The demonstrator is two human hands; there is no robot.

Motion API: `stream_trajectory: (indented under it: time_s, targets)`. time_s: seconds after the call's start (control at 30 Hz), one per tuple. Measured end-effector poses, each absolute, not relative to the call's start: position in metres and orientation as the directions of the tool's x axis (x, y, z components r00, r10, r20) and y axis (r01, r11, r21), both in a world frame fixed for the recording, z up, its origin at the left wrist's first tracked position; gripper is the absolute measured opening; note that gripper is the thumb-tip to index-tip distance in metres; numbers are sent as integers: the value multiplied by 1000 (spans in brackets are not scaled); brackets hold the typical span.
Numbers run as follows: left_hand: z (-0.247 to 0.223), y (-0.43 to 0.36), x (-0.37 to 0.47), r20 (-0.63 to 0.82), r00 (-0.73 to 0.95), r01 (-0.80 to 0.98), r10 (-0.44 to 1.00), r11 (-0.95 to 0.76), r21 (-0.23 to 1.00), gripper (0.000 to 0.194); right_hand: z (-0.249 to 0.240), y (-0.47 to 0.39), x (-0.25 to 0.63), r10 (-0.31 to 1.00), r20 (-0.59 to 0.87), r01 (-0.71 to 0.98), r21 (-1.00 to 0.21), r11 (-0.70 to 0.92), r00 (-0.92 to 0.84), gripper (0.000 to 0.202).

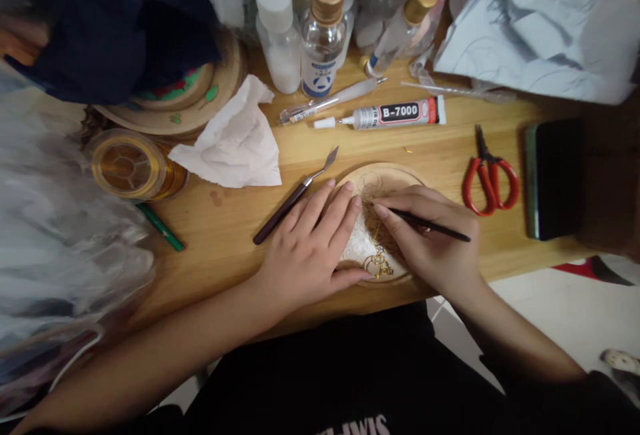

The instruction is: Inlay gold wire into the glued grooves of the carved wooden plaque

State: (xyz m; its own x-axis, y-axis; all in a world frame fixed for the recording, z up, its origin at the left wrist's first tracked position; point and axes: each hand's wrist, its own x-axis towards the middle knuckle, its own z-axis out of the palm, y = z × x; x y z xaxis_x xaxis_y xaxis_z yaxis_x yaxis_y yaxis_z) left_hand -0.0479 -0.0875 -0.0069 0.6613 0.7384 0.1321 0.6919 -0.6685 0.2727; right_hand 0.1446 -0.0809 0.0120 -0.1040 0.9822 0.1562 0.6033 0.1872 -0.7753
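A round wooden disc lies on the table in front of me, with curly line drawing, a whitish patch and bent gold wire on it. My left hand rests flat across its left side, fingers stretched out and thumb along the near rim. Held like a pen, slim black tweezers are in my right hand, their tip low over the disc's middle. The fingers partly hide that tip. Beside my left fingers lies a small palette knife with a dark handle.
Behind the disc lie a B-7000 glue tube and a clear pen; capped bottles stand beyond. Red-handled pliers and a phone are right. Crumpled tissue, a gold wire spool and a green pen lie left.
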Motion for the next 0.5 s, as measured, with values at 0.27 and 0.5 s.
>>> stream_trajectory:
  time_s: [0.27,0.5]
  targets:
    - [-7,-88,-48,135,662,692,737,-670,268,81,7,-84,147,974,207,554,-802,224,-96,11]
    - [-8,-87,-49,135,670,685,730,-678,266,78,7,-87,150,975,211,540,-814,212,-65,13]
